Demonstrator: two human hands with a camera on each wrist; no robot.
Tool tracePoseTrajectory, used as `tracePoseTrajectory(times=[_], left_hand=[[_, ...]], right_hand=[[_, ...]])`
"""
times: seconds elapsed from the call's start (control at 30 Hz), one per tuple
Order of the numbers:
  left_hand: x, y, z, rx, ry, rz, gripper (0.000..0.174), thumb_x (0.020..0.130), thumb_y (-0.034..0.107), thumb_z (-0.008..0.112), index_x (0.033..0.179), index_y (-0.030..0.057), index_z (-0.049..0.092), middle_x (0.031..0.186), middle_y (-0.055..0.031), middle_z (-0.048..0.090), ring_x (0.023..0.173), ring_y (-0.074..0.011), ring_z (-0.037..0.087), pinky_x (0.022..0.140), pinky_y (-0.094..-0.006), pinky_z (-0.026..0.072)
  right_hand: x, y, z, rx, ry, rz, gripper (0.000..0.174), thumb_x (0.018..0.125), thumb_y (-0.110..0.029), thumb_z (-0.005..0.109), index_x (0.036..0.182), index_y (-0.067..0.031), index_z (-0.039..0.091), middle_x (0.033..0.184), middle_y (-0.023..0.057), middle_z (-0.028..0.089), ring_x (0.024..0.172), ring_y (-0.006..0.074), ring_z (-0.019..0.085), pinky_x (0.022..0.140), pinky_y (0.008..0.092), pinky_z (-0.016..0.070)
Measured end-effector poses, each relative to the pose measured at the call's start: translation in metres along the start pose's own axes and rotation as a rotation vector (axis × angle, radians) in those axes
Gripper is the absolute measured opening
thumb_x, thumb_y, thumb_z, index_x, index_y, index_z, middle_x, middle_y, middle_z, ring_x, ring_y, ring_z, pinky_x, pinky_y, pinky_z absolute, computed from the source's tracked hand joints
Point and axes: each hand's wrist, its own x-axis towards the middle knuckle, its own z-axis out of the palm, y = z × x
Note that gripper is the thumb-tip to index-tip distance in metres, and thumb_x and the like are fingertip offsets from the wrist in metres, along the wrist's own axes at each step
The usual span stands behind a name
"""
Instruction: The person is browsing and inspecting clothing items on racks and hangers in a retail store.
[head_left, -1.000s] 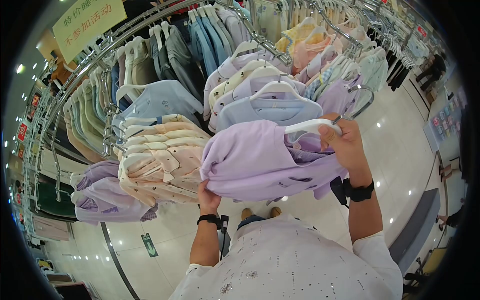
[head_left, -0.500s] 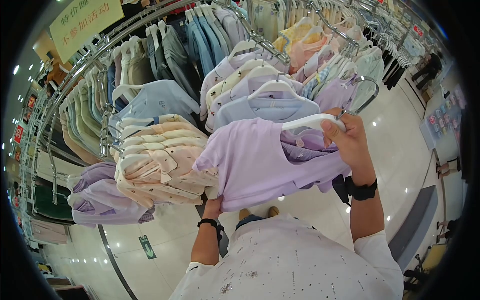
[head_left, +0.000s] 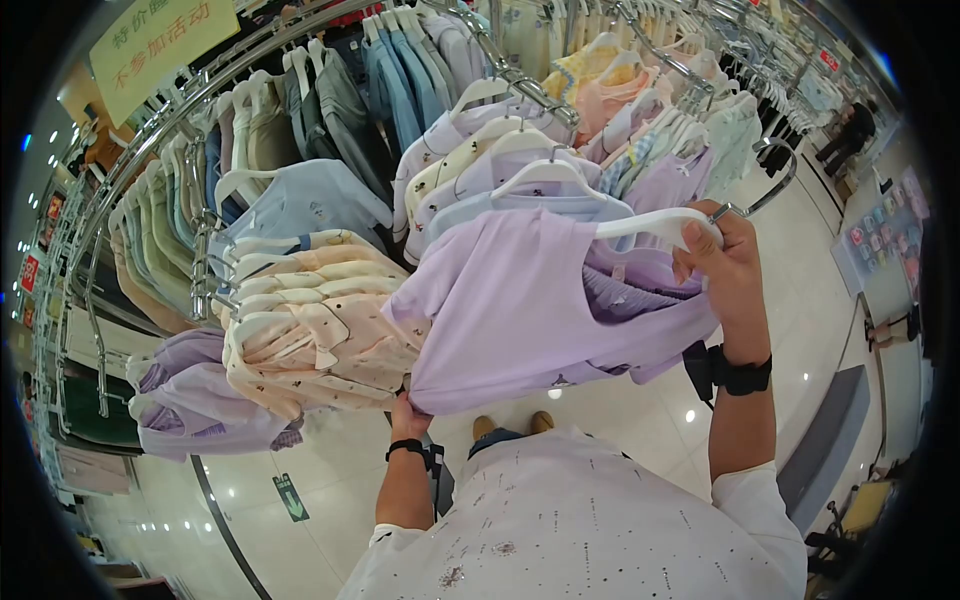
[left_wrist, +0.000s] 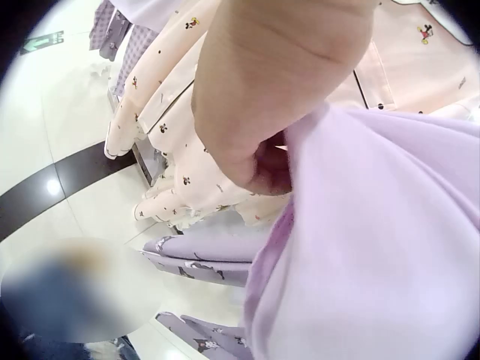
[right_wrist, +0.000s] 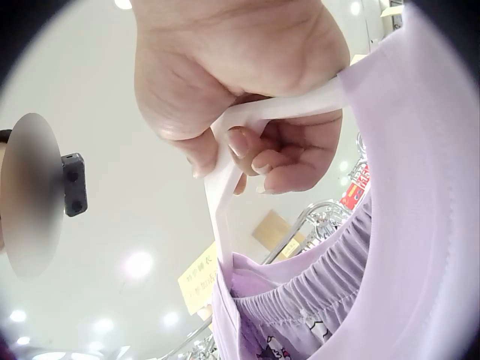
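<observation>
A lilac short-sleeved top (head_left: 510, 310) hangs tilted on a white hanger (head_left: 640, 225) in front of the body. My right hand (head_left: 738, 270) grips the hanger near the base of its metal hook, with thumb and fingers wrapped round the white bar in the right wrist view. At the other end, my left hand (head_left: 408, 420) pinches the top's lower edge; the left wrist view shows the cloth (left_wrist: 375, 240) stretched away from the fingers. Inside the neckline sits a gathered lilac waistband (right_wrist: 315, 285), with patterned cloth below it. The fingertips of the left hand are partly hidden.
Peach printed pajama shirts (head_left: 330, 340) hang close beside the left hand, with lilac garments (head_left: 205, 400) farther left. Behind the top, a pale blue shirt (head_left: 470, 212) hangs on a rack with a chrome arm (head_left: 540, 95). A grey bench (head_left: 830, 440) stands at the right.
The lilac top went from bunched to spread flatter, its printed front tilting lower. My left hand shifted from the sleeve area to the lower edge. The right hand and hanger moved right.
</observation>
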Motion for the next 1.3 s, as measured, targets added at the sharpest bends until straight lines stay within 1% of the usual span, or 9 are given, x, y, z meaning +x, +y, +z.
tracePoseTrajectory(times=[0.17, 0.37, 0.63, 0.67, 0.73, 0.87, 1.07, 1.23, 1.3], left_hand=[[0.003, -0.001, -0.002, -0.140, 0.089, -0.012, 0.035, 0.100, 0.022, 0.042, 0.123, 0.0029, 0.059, 0.124, -0.0115, 0.066, 0.116, -0.0250, 0.063, 0.099, -0.0430, 0.0515], [-0.011, -0.003, -0.015, 0.023, -0.199, -0.068, 0.033, 0.102, 0.022, 0.045, 0.125, 0.0016, 0.058, 0.126, -0.0122, 0.064, 0.120, -0.0270, 0.060, 0.102, -0.0424, 0.0498], [0.024, -0.013, -0.070, 0.055, 0.341, 0.134, 0.028, 0.098, 0.016, 0.062, 0.123, 0.0036, 0.059, 0.107, -0.0051, 0.063, 0.095, -0.0219, 0.061, 0.090, -0.0368, 0.0509], [0.015, -0.011, -0.064, 0.055, 0.340, 0.133, 0.028, 0.098, 0.016, 0.062, 0.123, 0.0036, 0.059, 0.107, -0.0051, 0.063, 0.095, -0.0219, 0.061, 0.090, -0.0368, 0.0509], [-0.002, -0.006, -0.051, 0.518, 0.388, 0.074, 0.019, 0.097, 0.020, 0.062, 0.110, 0.0066, 0.063, 0.102, -0.0058, 0.065, 0.097, -0.0180, 0.061, 0.082, -0.0330, 0.0496], [-0.010, -0.005, -0.016, 0.390, 0.199, -0.029, 0.021, 0.095, 0.024, 0.064, 0.108, 0.0068, 0.065, 0.098, -0.0033, 0.065, 0.092, -0.0156, 0.061, 0.078, -0.0282, 0.0476], [-0.039, 0.020, 0.089, 0.667, -0.129, 0.352, 0.033, 0.095, 0.028, 0.067, 0.119, 0.0052, 0.063, 0.107, -0.0043, 0.067, 0.097, -0.0157, 0.063, 0.082, -0.0290, 0.0495], [-0.086, 0.037, 0.178, 0.760, -0.355, 0.963, 0.040, 0.095, 0.013, 0.067, 0.132, -0.0001, 0.057, 0.114, -0.0095, 0.067, 0.101, -0.0144, 0.064, 0.085, -0.0277, 0.0507], [-0.097, 0.045, 0.199, 0.761, -0.376, 0.886, 0.039, 0.094, 0.012, 0.068, 0.130, -0.0007, 0.058, 0.111, -0.0095, 0.068, 0.101, -0.0143, 0.064, 0.085, -0.0276, 0.0509]], right_hand=[[-0.003, -0.007, 0.004, -0.059, 0.008, 0.001, 0.032, 0.096, -0.029, 0.070, 0.098, 0.0030, 0.068, 0.066, 0.0020, 0.059, 0.054, 0.0080, 0.054, 0.050, 0.0238, 0.0426], [0.000, -0.020, -0.009, -0.061, 0.021, -0.030, 0.033, 0.097, -0.030, 0.069, 0.099, 0.0032, 0.067, 0.064, 0.0014, 0.057, 0.054, 0.0081, 0.053, 0.052, 0.0241, 0.0429], [0.000, -0.028, -0.021, -0.061, 0.030, -0.060, 0.034, 0.097, -0.030, 0.068, 0.099, 0.0037, 0.067, 0.064, 0.0018, 0.057, 0.054, 0.0088, 0.053, 0.053, 0.0248, 0.0433], [-0.001, -0.029, -0.021, -0.043, 0.058, -0.060, 0.034, 0.097, -0.030, 0.068, 0.100, 0.0039, 0.067, 0.065, 0.0020, 0.057, 0.055, 0.0089, 0.053, 0.053, 0.0249, 0.0433], [0.000, -0.030, -0.018, -0.042, 0.058, -0.050, 0.033, 0.097, -0.029, 0.069, 0.099, 0.0038, 0.067, 0.065, 0.0019, 0.057, 0.055, 0.0086, 0.052, 0.053, 0.0246, 0.0430], [0.002, -0.022, -0.010, -0.094, 0.011, -0.021, 0.030, 0.095, -0.026, 0.072, 0.096, 0.0031, 0.069, 0.066, 0.0008, 0.058, 0.055, 0.0070, 0.052, 0.053, 0.0232, 0.0417], [0.001, -0.010, -0.004, -0.196, -0.033, 0.014, 0.027, 0.093, -0.025, 0.074, 0.094, 0.0013, 0.072, 0.068, -0.0008, 0.059, 0.055, 0.0048, 0.050, 0.052, 0.0225, 0.0392], [-0.003, -0.007, -0.005, -0.238, -0.045, 0.020, 0.026, 0.093, -0.024, 0.074, 0.093, 0.0017, 0.072, 0.068, -0.0004, 0.059, 0.056, 0.0051, 0.050, 0.052, 0.0232, 0.0386], [-0.006, -0.006, -0.004, -0.231, -0.049, 0.014, 0.026, 0.093, -0.024, 0.074, 0.093, 0.0021, 0.072, 0.068, -0.0004, 0.058, 0.056, 0.0053, 0.050, 0.053, 0.0233, 0.0387]])
